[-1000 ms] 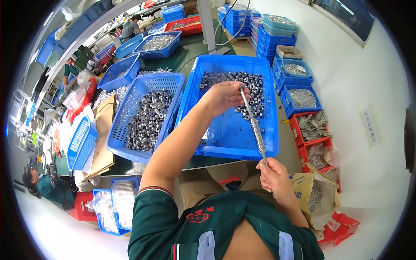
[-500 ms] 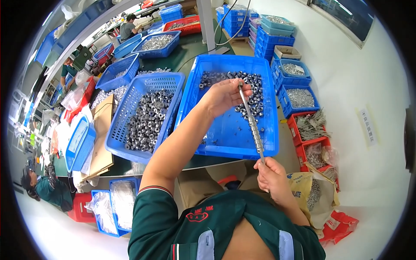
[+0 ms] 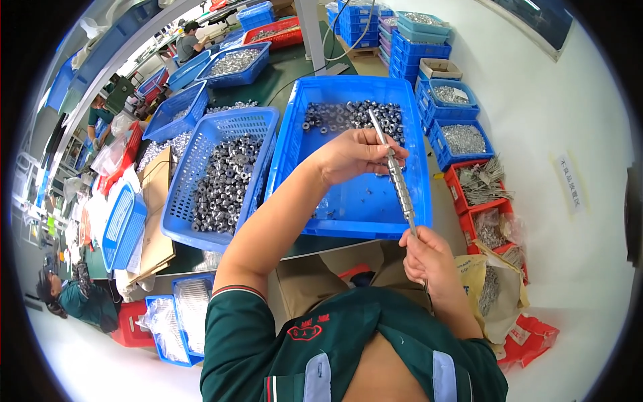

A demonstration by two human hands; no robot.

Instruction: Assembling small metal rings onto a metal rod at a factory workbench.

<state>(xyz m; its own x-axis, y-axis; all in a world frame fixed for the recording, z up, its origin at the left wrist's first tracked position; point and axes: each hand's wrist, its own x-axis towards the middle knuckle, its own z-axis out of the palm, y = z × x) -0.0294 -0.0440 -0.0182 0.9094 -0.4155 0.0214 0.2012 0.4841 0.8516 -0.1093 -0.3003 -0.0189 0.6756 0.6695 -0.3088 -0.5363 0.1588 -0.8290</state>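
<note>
My right hand (image 3: 429, 258) grips the near end of a thin metal rod (image 3: 395, 177) strung with small metal rings along its lower half. My left hand (image 3: 355, 154) pinches the rod partway up, over a shallow blue tray (image 3: 362, 201). A pile of loose metal rings (image 3: 351, 115) lies at the tray's far end. To the left stands a blue mesh basket (image 3: 221, 181) holding many more rings.
Stacked blue bins of metal parts (image 3: 452, 137) and red bins (image 3: 482, 191) stand on the right. A brown sack (image 3: 492, 288) sits beside my right arm. More blue baskets (image 3: 234, 63) and cardboard (image 3: 157, 228) lie left. Other people work at the far left.
My left hand has come back from the ring pile toward me and now pinches the rod lower down. The rod's tip has swung slightly left.
</note>
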